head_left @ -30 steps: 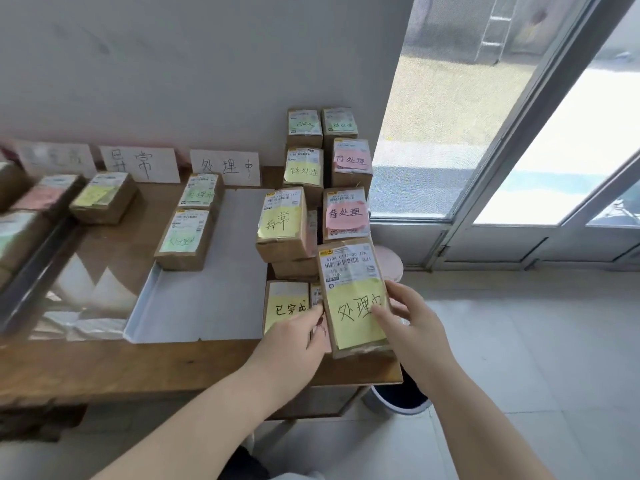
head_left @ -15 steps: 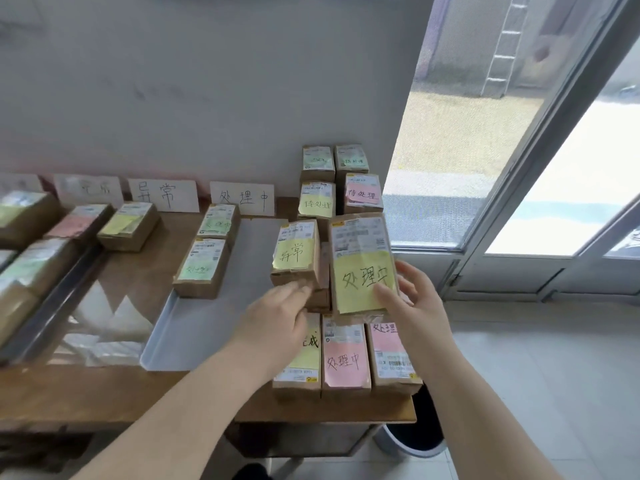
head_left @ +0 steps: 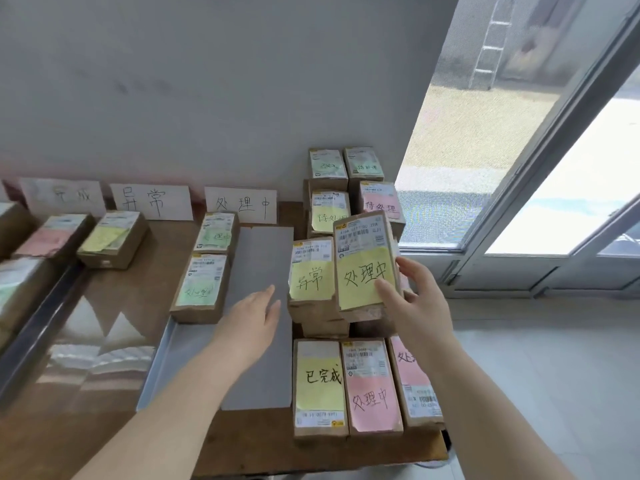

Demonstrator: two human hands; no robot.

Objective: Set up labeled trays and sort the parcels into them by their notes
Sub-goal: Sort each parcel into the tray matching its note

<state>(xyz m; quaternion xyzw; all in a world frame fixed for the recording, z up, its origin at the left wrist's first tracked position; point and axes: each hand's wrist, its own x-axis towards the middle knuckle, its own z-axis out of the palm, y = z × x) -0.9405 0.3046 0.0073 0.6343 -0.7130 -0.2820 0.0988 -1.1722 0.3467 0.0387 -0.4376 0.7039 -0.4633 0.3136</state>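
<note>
Right hand (head_left: 420,306) pinches the yellow-noted parcel (head_left: 367,268), left hand (head_left: 251,322) flat and empty; best set it at nine o'clock on the grey tray (head_left: 263,258), note upward.

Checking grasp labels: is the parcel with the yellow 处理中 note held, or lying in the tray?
Held. The right hand pinches the parcel, thumb on its note, fingers behind; it is right of the tray, not in it.
</note>
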